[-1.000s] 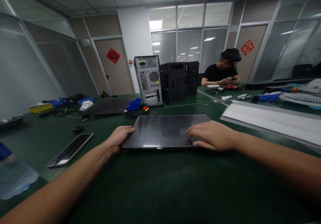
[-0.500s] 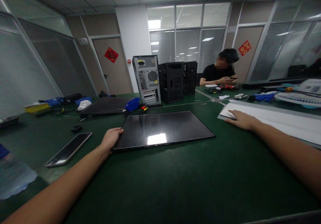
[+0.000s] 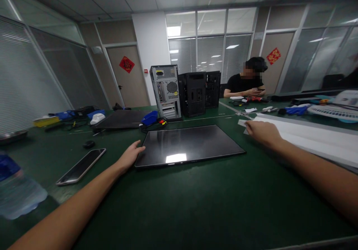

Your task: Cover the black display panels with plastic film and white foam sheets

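Note:
A flat black screen panel (image 3: 192,143) lies face up on the green table, reflecting a bright ceiling light. Beside its left edge is my left hand (image 3: 131,156), thumb and fingers apart; the thumb reaches the edge, and I cannot tell whether it touches. Off to the right, my right hand (image 3: 264,132) is closed on the near left corner of a long white sheet (image 3: 310,136) with a grey border. A small pale flap of it sticks out past my fingers, and my palm hides part of the corner.
A phone (image 3: 81,166), a black mouse (image 3: 88,144) and a plastic water bottle (image 3: 21,188) are on the left. Computer cases (image 3: 167,91) stand behind the panel, near a blue tray (image 3: 149,118). Across the table sits a person (image 3: 246,80) in black. Blue gloves (image 3: 298,109) lie at right.
My left hand has loosened from the panel's edge, its fingers now spread. My right hand has gone from lying flat on the white sheet to gripping its corner. The view has shifted slightly.

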